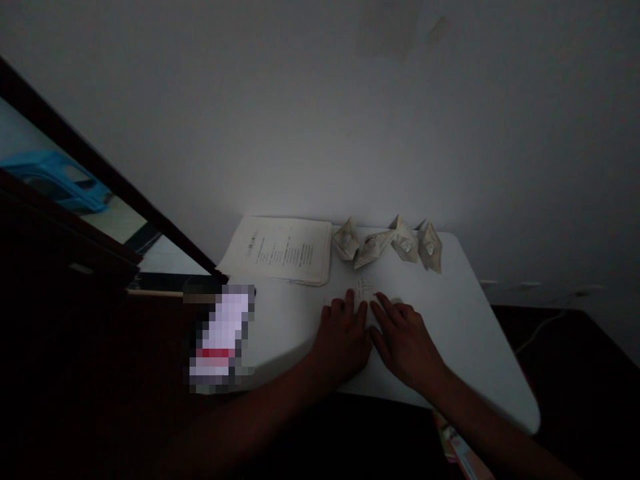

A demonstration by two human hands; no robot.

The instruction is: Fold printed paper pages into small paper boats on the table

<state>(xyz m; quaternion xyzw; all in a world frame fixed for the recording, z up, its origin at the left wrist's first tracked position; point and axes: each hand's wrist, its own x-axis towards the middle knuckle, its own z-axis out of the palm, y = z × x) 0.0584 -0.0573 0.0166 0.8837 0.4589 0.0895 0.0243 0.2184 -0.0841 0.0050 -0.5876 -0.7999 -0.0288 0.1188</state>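
Note:
A small piece of folded printed paper [363, 289] lies flat on the white table, partly hidden under my fingertips. My left hand [345, 337] rests on its left and near side, palm down, with the fingers apart and their tips pressing down. From the right, my right hand [406, 340] reaches the paper's edge, fingers stretched and spread, its thumb close to my left hand. Neither hand visibly grips anything. Just beyond stand several folded paper boats [373, 248], made of printed paper, in a row near the wall.
A stack of printed sheets [285, 250] lies at the table's back left. At the left edge is a phone-like blurred object [220, 337]. The white table [465, 340] meets a grey wall [300, 120] behind. A blue plastic item [60, 177] shows at far left.

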